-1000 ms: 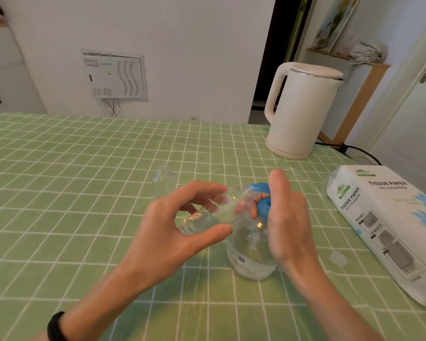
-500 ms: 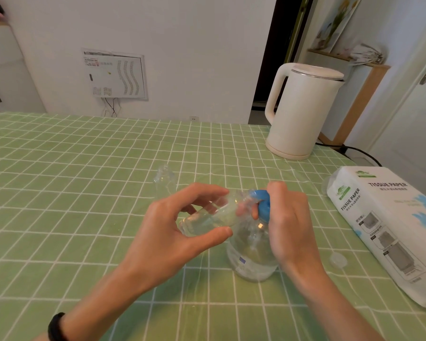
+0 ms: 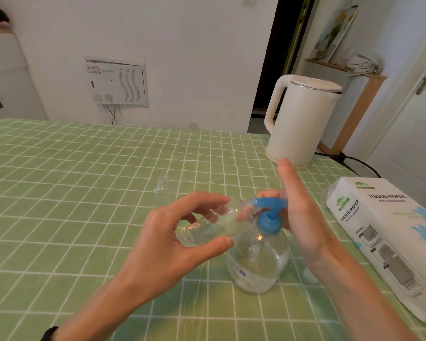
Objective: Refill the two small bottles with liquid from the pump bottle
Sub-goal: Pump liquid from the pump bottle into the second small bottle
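Partly, the right hand (image 3: 303,217) is hiding its fingers behind the blue pump head (image 3: 268,212), index finger pointing straight up, grip unclear | left hand (image 3: 172,242) fingers are clamping the small bottle (image 3: 214,227) above the table (image 3: 59,193), beside the upright pump bottle (image 3: 258,262) | its long axis is lying nearly level, mouth pointing right, meeting the nozzle | second small bottle (image 3: 164,188) is standing faintly behind.

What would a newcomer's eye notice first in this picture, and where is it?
First the centre: the left hand holds a tilted small bottle with its mouth at the blue nozzle of the clear pump bottle, while the right hand is at the pump head, index finger raised. Next come the white kettle, far right, and the tissue paper pack at the right edge.
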A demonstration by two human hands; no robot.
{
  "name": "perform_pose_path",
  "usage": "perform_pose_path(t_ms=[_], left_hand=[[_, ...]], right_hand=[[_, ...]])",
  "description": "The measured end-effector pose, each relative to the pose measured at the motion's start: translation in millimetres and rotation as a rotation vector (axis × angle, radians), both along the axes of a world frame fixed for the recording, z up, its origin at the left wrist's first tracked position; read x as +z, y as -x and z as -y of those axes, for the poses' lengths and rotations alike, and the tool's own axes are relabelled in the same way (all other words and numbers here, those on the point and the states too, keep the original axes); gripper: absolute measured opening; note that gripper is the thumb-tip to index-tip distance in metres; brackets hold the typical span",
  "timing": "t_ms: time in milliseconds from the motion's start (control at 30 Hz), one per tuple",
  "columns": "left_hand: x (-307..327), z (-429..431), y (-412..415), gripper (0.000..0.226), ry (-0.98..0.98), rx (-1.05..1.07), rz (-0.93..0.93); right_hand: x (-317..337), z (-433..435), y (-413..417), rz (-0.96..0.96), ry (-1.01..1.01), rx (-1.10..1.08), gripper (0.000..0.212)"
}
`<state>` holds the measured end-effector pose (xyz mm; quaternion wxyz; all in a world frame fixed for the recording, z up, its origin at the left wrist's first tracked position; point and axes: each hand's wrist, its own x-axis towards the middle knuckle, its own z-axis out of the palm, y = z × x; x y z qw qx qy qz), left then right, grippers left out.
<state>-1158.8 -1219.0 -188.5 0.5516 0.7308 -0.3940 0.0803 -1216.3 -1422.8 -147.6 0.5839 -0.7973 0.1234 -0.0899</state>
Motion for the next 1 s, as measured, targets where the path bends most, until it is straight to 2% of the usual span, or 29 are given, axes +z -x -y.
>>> perform_pose_path(t_ms=[100,233,467,833,1000], left_hand=[[1.1,-0.9,-0.3,0.046,0.003,0.001,0.008],[1.3,-0.5,-0.6,0.046,-0.005,-0.004,0.003],[0.8,0.1,0.0,0.048,-0.013,-0.001,0.002],[-3.1,-0.7,0.8,0.048,-0.037,0.000,-0.004],[-1.9,0.4,1.2,0.048,-0.029,-0.004,0.011]], right_hand=[[18.1,-0.4,-9.4,0.023,0.042,-0.135,0.090],[33.9,-5.5,-17.9,0.078,0.049,-0.201,0.069],[23.0,-7.2,-18.5,-0.126,0.182,-0.176,0.035],[13.8,-5.7,-21.0,-0.197,0.164,-0.100,0.033],[18.3,-3.8,-20.6,-0.163,0.263,-0.118,0.035]])
